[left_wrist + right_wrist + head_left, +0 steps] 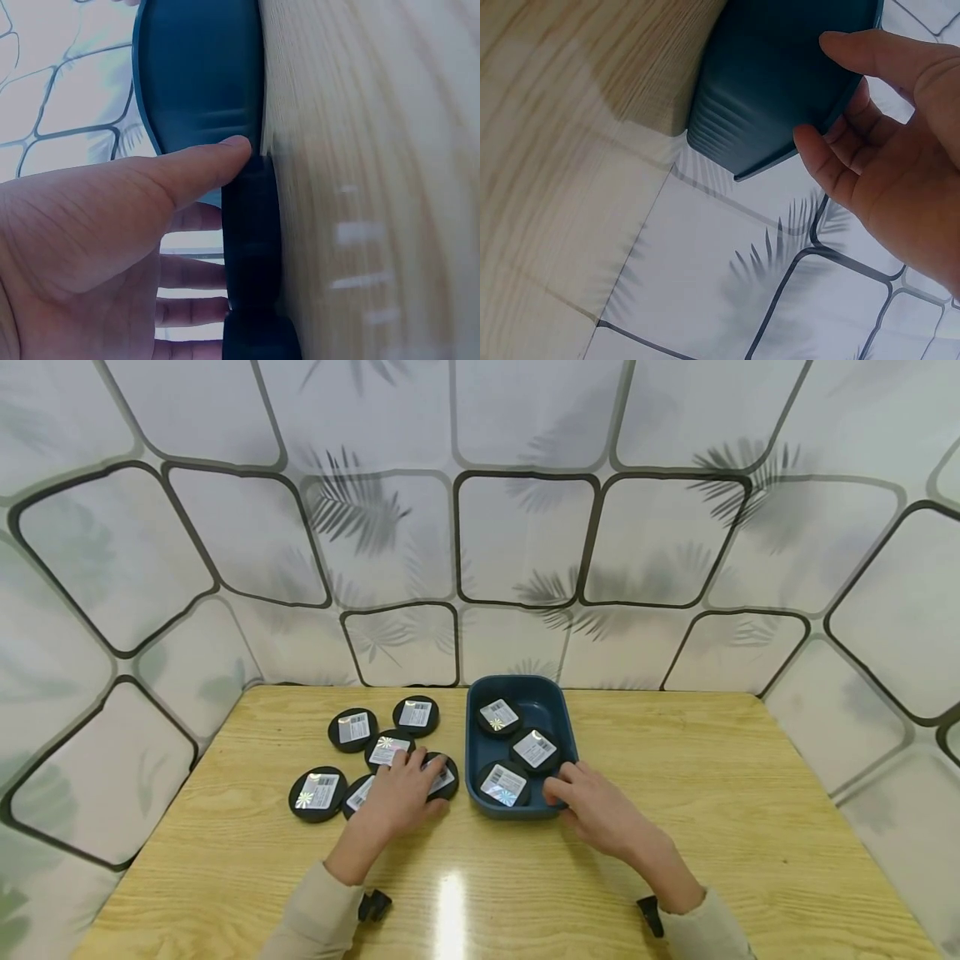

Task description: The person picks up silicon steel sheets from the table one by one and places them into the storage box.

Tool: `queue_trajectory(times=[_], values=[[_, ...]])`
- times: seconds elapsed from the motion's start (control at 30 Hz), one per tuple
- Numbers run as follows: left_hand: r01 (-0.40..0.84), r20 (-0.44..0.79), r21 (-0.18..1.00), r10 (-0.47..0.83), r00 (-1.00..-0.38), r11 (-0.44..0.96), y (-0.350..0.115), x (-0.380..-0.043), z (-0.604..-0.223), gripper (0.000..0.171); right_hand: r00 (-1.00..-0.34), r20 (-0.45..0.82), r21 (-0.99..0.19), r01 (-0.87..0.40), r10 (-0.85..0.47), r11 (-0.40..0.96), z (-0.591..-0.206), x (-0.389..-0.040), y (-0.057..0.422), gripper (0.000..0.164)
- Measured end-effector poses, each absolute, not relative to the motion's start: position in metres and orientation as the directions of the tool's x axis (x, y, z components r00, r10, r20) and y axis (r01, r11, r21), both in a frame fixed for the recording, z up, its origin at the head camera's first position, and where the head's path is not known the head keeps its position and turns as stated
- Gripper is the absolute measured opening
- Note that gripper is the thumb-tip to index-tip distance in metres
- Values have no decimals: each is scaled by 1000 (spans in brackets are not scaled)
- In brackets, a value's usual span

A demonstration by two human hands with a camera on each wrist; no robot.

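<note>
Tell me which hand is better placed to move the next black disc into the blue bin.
Left, likely: the left hand touches a black disc beside the blue bin, while the right hand grips the bin's rim.

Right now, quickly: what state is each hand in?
Left hand: open, touching a black disc.
Right hand: holding the blue box by its rim.

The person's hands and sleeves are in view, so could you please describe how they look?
The left sleeve and right sleeve are plain pale beige. A small black fitting shows beside each sleeve. The left hand and right hand wear no gloves.
</note>
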State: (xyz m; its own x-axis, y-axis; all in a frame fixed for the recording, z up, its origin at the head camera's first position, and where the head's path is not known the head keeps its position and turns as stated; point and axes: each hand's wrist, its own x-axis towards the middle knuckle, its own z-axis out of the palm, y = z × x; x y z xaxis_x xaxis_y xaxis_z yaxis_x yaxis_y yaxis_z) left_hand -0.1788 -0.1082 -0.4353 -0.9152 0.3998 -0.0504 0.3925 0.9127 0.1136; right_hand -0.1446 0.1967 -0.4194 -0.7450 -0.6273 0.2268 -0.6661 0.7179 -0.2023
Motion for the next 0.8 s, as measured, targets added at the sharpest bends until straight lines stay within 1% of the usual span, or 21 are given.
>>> queue_trajectory(times=[0.3, 0.53, 0.8], values=[[401, -50, 124, 409, -911, 908, -112, -182, -439, 69, -749, 215, -232, -663, -627, 712, -419, -145, 197, 32], [422, -12, 137, 427, -904, 896, -113, -184, -439, 71, -756, 203, -245, -654, -622, 716, -419, -144, 198, 30], [421, -4, 151, 426, -905, 894, -113, -184, -438, 80, -766, 186, -264, -642, -615, 720, -419, -144, 199, 30]])
